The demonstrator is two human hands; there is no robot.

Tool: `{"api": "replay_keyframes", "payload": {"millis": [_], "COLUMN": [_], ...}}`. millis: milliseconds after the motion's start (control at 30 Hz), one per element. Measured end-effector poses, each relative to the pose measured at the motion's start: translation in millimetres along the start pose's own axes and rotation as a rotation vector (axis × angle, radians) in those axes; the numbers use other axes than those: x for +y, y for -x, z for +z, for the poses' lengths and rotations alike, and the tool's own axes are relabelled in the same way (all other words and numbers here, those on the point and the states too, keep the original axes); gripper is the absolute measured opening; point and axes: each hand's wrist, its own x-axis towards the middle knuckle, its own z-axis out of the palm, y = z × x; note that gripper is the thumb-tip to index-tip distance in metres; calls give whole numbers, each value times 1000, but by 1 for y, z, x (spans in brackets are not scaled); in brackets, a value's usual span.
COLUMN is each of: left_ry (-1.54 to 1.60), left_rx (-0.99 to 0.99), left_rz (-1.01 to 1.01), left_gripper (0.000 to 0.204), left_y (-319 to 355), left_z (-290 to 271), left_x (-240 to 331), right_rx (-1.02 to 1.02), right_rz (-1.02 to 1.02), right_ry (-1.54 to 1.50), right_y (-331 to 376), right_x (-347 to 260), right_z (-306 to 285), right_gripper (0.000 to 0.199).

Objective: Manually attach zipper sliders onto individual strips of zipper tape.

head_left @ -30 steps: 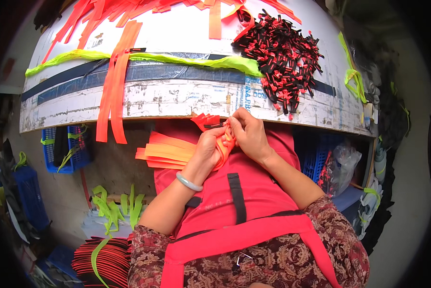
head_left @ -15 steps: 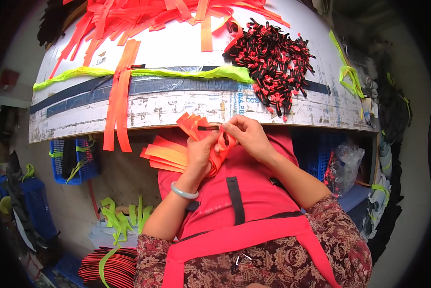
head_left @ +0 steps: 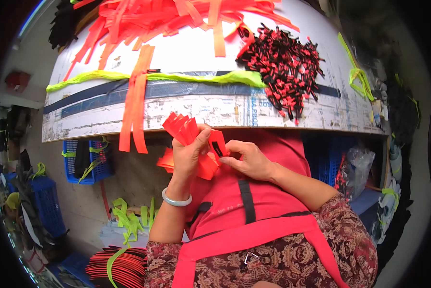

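My left hand (head_left: 190, 151), with a pale bangle at the wrist, is closed round a bundle of bright orange-red fabric strips (head_left: 181, 128). The folded strips fan out above the thumb, and more of them show below the palm. My right hand (head_left: 250, 159) pinches the edge of one strip (head_left: 216, 136) between thumb and fingertips. On that strip lies a small black piece (head_left: 217, 148), set lengthwise; how it is fastened cannot be made out. Both hands are above my red apron (head_left: 277, 153), just on my side of the table edge.
The white, worn table (head_left: 186, 108) bears a heap of orange-red strips (head_left: 153, 17) and a pile of small black-and-red pieces (head_left: 282, 67). A yellow-green band (head_left: 191, 78) crosses it. Two strips (head_left: 133, 115) overhang its front edge. Below left hangs a blue basket (head_left: 86, 165).
My right hand has moved down, and the strip with the black piece has turned to show its face. My left hand has tilted more upright with the bundle. The whole view has shifted slightly.
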Motion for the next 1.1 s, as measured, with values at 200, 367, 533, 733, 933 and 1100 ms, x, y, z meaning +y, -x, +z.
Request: {"api": "replay_keyframes", "payload": {"millis": [200,367,533,733,933,1100], "left_ry": [67,114,-7,-23,-467,-572], "left_rx": [174,203,252,94,-54,-120], "left_rz": [126,129,183,119,111,-36], "left_gripper": [13,21,20,19,17,12], "left_y": [13,26,22,20,33,45], "left_z": [-53,-56,-51,-53,-29,-34], "left_x": [12,29,30,24,11,-2], "right_rx": [-113,-258,-310,-109,49,206], "right_rz": [-8,1,43,-26,28,-25], "right_ry": [-228,-231,-227,-293,-578,-630], "right_y": [-30,-51,-43,-39,-41,-58], "right_x": [-23,-48,-40,-24,-33,-31], "right_z": [3,20,28,30,23,-14], "right_gripper": [16,17,18,19,17,20]}}
